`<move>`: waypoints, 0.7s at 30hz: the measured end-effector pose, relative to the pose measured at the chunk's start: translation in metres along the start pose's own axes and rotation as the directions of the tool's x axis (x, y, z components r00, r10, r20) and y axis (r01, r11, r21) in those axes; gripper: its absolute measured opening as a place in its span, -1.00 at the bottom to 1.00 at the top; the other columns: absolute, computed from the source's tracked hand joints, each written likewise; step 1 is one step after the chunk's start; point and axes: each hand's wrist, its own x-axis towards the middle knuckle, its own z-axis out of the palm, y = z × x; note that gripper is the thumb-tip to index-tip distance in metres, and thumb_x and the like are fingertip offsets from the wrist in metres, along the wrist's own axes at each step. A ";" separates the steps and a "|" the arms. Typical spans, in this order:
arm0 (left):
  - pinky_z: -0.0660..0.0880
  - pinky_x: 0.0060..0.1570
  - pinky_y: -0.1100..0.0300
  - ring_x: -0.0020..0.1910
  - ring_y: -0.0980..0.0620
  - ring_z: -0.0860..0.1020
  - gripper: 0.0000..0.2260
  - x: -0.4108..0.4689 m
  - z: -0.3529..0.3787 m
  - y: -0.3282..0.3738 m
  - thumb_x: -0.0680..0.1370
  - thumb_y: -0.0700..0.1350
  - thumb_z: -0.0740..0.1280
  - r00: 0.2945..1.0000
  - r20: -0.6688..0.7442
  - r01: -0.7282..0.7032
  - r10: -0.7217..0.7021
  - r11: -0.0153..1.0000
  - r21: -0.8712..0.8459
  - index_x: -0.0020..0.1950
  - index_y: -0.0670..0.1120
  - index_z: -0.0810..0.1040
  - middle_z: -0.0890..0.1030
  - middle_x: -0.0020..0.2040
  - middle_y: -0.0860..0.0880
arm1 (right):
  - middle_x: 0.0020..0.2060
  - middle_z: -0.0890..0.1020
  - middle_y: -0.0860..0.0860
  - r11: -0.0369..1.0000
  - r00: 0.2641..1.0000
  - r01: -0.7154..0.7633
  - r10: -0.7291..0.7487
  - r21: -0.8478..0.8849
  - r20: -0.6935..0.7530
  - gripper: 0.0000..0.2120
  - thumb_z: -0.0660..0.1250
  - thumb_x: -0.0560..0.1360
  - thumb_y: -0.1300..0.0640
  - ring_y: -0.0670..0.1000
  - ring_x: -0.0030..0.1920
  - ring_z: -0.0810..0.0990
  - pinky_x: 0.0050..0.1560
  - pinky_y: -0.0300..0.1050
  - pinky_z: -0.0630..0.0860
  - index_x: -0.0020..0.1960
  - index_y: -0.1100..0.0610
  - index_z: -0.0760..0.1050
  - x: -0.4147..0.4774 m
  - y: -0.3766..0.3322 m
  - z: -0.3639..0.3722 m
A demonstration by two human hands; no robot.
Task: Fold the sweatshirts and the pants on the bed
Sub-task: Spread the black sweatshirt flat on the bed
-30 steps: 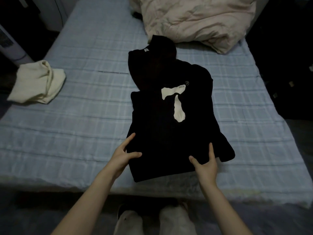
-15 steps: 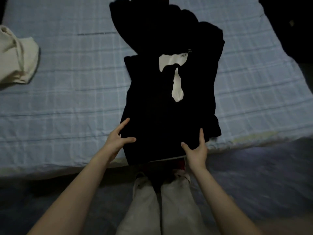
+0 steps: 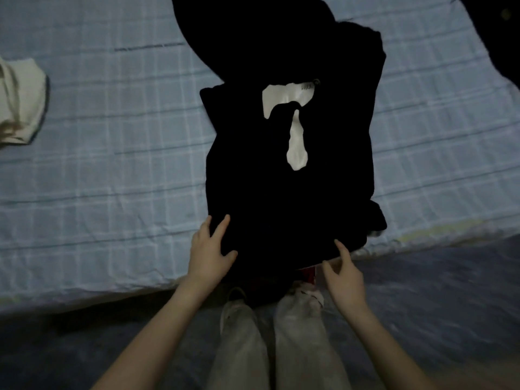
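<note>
Black sweatshirt (image 3: 289, 178) on bed (image 3: 112, 164), long axis running straight away from fingers. Left hand (image 3: 208, 250) spread flat on near-left hem corner. Right hand (image 3: 344, 274) loosely open at near-right hem, touch unclear, holding nothing. Hands about equally near.

left hand (image 3: 209, 253) splayed, right hand (image 3: 344, 273) half-curled

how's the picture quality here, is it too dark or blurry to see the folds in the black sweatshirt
Head view: dim, bluish light; the black sweatshirt reads as one flat dark shape, its folds lost except at the edges. Slight motion blur softens both hands, left hand, right hand. The plaid bed sheet stays legible.
</note>
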 end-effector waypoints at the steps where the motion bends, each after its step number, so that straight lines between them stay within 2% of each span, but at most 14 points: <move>1: 0.18 0.47 -0.06 0.52 -0.24 0.14 -0.28 0.005 0.003 0.011 0.50 -0.05 0.44 0.994 -0.041 -0.096 0.098 0.994 0.058 0.58 0.09 0.16 0.12 0.58 -0.16 | 0.11 0.64 0.11 0.998 0.998 0.054 -0.055 -0.022 -0.025 -0.47 0.27 0.62 0.09 0.07 0.02 0.62 0.05 0.13 0.58 0.55 -0.02 0.21 0.009 -0.005 -0.010; 4: 0.13 0.51 -0.10 0.55 -0.19 0.11 -0.34 0.035 0.021 0.050 0.53 0.02 0.39 0.941 -0.099 -0.303 0.325 0.934 0.190 0.58 0.06 0.19 0.18 0.58 -0.07 | 0.39 0.43 0.13 0.962 0.967 0.208 -0.229 -0.177 -0.110 -0.50 0.23 0.63 0.15 0.14 0.36 0.41 0.34 0.13 0.40 0.55 0.11 0.24 0.058 -0.023 -0.040; 6: 0.09 0.52 -0.10 0.56 -0.14 0.10 -0.37 0.064 0.041 0.077 0.56 0.07 0.33 0.898 -0.090 -0.399 0.431 0.883 0.248 0.58 0.06 0.18 0.19 0.58 -0.02 | 0.43 0.37 0.19 0.915 0.935 0.229 -0.302 -0.331 -0.188 -0.51 0.25 0.62 0.17 0.22 0.41 0.32 0.40 0.12 0.31 0.53 0.16 0.27 0.105 -0.028 -0.062; 8: 0.02 0.54 -0.08 0.58 -0.10 0.07 -0.40 0.095 0.067 0.102 0.59 0.10 0.25 0.871 -0.058 -0.452 0.488 0.841 0.296 0.59 0.07 0.14 0.17 0.59 0.00 | 0.44 0.36 0.22 0.917 0.944 0.181 -0.264 -0.356 -0.200 -0.49 0.27 0.62 0.13 0.25 0.41 0.30 0.39 0.12 0.29 0.53 0.14 0.27 0.150 -0.019 -0.082; 10: -0.06 0.55 -0.07 0.59 -0.08 -0.01 -0.43 0.120 0.095 0.124 0.62 0.14 0.16 0.863 -0.010 -0.473 0.506 0.812 0.342 0.60 0.11 0.07 0.10 0.61 0.02 | 0.41 0.43 0.15 0.977 0.982 0.168 -0.177 -0.133 -0.059 -0.46 0.26 0.63 0.06 0.21 0.38 0.40 0.34 0.10 0.38 0.56 0.09 0.21 0.180 0.000 -0.096; 11: -0.09 0.55 -0.07 0.60 -0.07 -0.04 -0.44 0.129 0.108 0.133 0.63 0.15 0.13 0.860 0.004 -0.479 0.511 0.804 0.353 0.60 0.12 0.06 0.07 0.61 0.02 | 0.37 0.48 0.07 0.984 0.983 0.179 -0.179 -0.009 0.032 -0.45 0.26 0.62 0.02 0.14 0.35 0.47 0.29 0.04 0.45 0.56 0.03 0.19 0.186 0.011 -0.100; 12: -0.09 0.55 -0.08 0.60 -0.08 -0.04 -0.45 0.137 0.119 0.142 0.63 0.16 0.12 0.856 0.006 -0.485 0.516 0.800 0.353 0.60 0.12 0.07 0.07 0.61 0.02 | 0.34 0.51 -0.02 0.978 0.975 0.198 -0.203 0.064 0.090 -0.43 0.26 0.60 -0.05 0.06 0.30 0.53 0.24 -0.04 0.50 0.56 -0.04 0.18 0.190 0.021 -0.100; 14: -0.06 0.54 -0.11 0.59 -0.08 0.00 -0.46 0.145 0.135 0.158 0.62 0.17 0.11 0.845 -0.014 -0.499 0.535 0.798 0.339 0.59 0.12 0.12 0.10 0.61 0.01 | 0.31 0.52 -0.15 0.967 0.961 0.240 -0.250 0.087 0.120 -0.37 0.28 0.54 -0.16 -0.12 0.24 0.56 0.14 -0.20 0.55 0.55 -0.14 0.16 0.190 0.037 -0.098; 18: -0.03 0.53 -0.14 0.58 -0.09 0.06 -0.48 0.144 0.158 0.181 0.62 0.19 0.06 0.815 -0.012 -0.545 0.579 0.774 0.321 0.58 0.13 0.15 0.15 0.59 0.01 | 0.19 0.49 -0.38 0.939 0.937 0.344 -0.343 -0.009 0.061 -0.36 0.31 0.50 -0.24 -0.29 0.14 0.53 -0.01 -0.52 0.44 0.51 -0.14 0.22 0.186 0.049 -0.113; 20: -0.04 0.53 -0.17 0.58 -0.11 0.05 -0.48 0.144 0.168 0.186 0.62 0.21 0.04 0.800 0.034 -0.573 0.599 0.746 0.339 0.58 0.15 0.13 0.14 0.60 0.02 | 0.03 0.54 -0.46 0.930 0.927 0.368 -0.366 0.009 -0.075 -0.44 0.38 0.48 -0.25 -0.36 0.04 0.56 -0.11 -0.56 0.41 0.42 -0.19 0.33 0.183 0.060 -0.138; 21: -0.06 0.52 -0.18 0.58 -0.11 0.04 -0.48 0.144 0.173 0.188 0.62 0.22 0.03 0.795 0.070 -0.583 0.602 0.730 0.356 0.58 0.16 0.12 0.13 0.60 0.02 | -0.05 0.57 -0.42 0.932 0.924 0.361 -0.357 0.010 -0.140 -0.48 0.40 0.44 -0.26 -0.33 -0.03 0.58 -0.17 -0.53 0.42 0.36 -0.23 0.37 0.179 0.069 -0.151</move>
